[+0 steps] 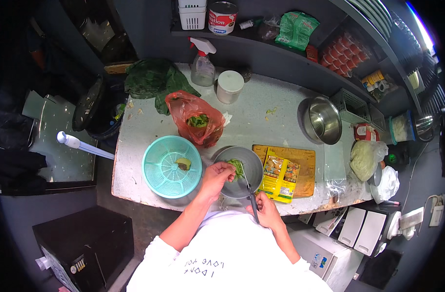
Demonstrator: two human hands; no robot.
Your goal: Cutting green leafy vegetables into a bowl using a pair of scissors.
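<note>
My left hand [219,179] is over the left side of a grey bowl [257,171], thumb and fingertips pinched together. Whether anything is between those fingertips is hidden. Beside them, finely cut green leaves [237,168] lie in the bowl. In my right hand [267,208] is a small black-handled knife [254,200]; its thin blade reaches over the bowl's right side, close to the greens. A turquoise plastic colander [154,179] to the left holds one pale green vegetable piece [183,164]. Behind it stands an open red plastic bag [207,134] with green leaves [197,120] inside.
A yellow food packet [281,177] lies on a wooden cutting board [307,171] right of the bowl. Farther back are a steel bowl [323,120], a lidded white tub [230,87] and a spray bottle [203,69]. Bagged food [363,160] sits at the worktop's right end.
</note>
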